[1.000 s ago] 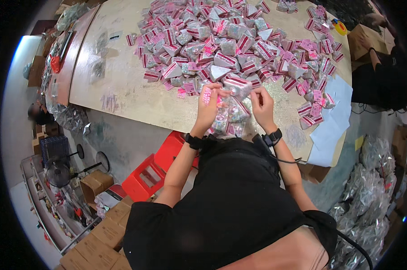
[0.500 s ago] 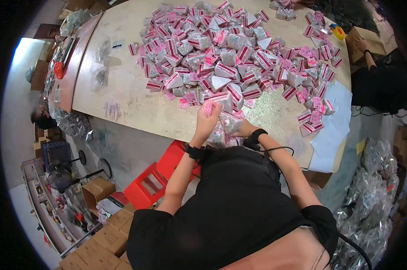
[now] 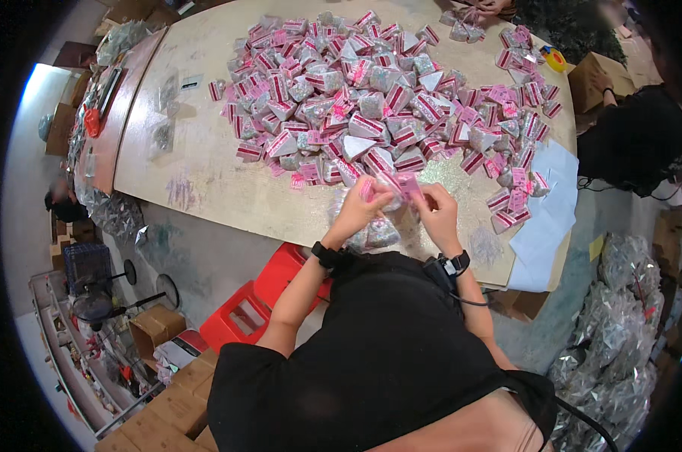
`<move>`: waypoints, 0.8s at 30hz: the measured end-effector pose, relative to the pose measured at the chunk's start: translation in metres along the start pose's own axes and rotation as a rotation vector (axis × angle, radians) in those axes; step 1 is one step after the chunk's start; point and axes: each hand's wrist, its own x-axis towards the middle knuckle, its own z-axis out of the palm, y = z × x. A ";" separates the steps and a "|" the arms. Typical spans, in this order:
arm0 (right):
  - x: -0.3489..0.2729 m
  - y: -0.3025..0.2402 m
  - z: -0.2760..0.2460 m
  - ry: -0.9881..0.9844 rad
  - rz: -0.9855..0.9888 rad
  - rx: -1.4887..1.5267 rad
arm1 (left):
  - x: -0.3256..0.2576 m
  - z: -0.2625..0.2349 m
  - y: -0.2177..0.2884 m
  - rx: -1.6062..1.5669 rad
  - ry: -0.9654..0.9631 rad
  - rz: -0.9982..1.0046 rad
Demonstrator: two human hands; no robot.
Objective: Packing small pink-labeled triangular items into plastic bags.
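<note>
Close to the table's near edge, my left hand [image 3: 357,212] is closed in a pinch on a small clear packet with a pink card [image 3: 367,188]. My right hand [image 3: 440,217], just right of it, pinches a pink card [image 3: 409,186] between thumb and fingers. Below and between the hands are clear packets with glittery, silvery contents [image 3: 376,235], partly hidden by my fingers. A large heap of similar packets [image 3: 367,126], with pink-and-white striped cards, spreads over the table beyond my hands. Black bands circle both my wrists.
The pale table [image 3: 205,151] reaches left and away. White sheets [image 3: 541,226] lie at its right edge, near a yellow tape roll [image 3: 554,60]. Red stools [image 3: 239,313] and cartons [image 3: 164,410] stand at lower left. Another person's hand [image 3: 601,81] touches a carton at right.
My right hand has risen from beside the lower packets and now pinches a pink card up beside my left hand. The view has shifted slightly.
</note>
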 end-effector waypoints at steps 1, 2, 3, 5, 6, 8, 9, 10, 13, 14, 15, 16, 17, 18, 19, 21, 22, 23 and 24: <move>0.000 -0.016 -0.001 -0.019 -0.046 -0.056 | 0.003 0.010 -0.001 -0.234 -0.046 0.027; 0.001 -0.022 0.000 -0.019 -0.051 -0.056 | 0.005 0.016 -0.001 -0.467 -0.092 0.054; 0.001 -0.027 0.000 -0.135 -0.168 -0.075 | 0.006 0.016 0.008 -0.384 -0.157 0.084; 0.001 -0.041 -0.001 -0.267 -0.294 -0.057 | 0.019 0.021 0.005 -0.314 -0.156 0.220; 0.003 -0.046 -0.005 -0.268 -0.295 -0.056 | 0.020 0.024 0.010 -0.241 -0.158 0.351; 0.009 -0.053 -0.016 -0.321 -0.470 -0.280 | 0.013 0.024 0.018 -0.356 -0.157 0.321; 0.009 -0.062 -0.016 -0.286 -0.462 -0.176 | 0.010 0.024 0.023 -0.350 -0.146 0.329; 0.008 -0.065 -0.020 -0.288 -0.463 -0.175 | 0.006 0.024 0.028 -0.345 -0.134 0.337; 0.005 -0.071 -0.033 -0.374 -0.261 -0.009 | -0.007 0.028 0.042 -0.092 -0.084 0.406; 0.007 -0.075 -0.036 -0.382 -0.259 -0.008 | -0.011 0.030 0.045 -0.082 -0.105 0.394; 0.008 -0.080 -0.039 -0.270 -0.342 -0.046 | -0.017 0.032 0.053 -0.028 -0.101 0.449; 0.009 -0.083 -0.043 -0.158 -0.422 -0.086 | -0.022 0.034 0.059 -0.031 -0.100 0.445; 0.008 -0.085 -0.045 -0.153 -0.433 -0.082 | -0.027 0.035 0.064 -0.136 -0.159 0.385; 0.008 -0.090 -0.046 -0.157 -0.430 -0.081 | -0.030 0.034 0.065 -0.240 -0.216 0.325; 0.008 -0.095 -0.047 -0.139 -0.458 -0.074 | -0.026 0.030 0.056 -0.195 -0.238 0.351; 0.007 -0.096 -0.048 -0.133 -0.437 -0.078 | -0.031 0.026 0.055 -0.133 -0.246 0.392; 0.007 -0.096 -0.048 -0.134 -0.435 -0.079 | -0.034 0.026 0.057 -0.068 -0.255 0.435; 0.008 -0.096 -0.048 -0.119 -0.460 -0.137 | -0.038 0.029 0.061 -0.123 -0.231 0.429; 0.009 -0.098 -0.047 -0.104 -0.487 -0.194 | -0.038 0.030 0.057 -0.124 -0.230 0.430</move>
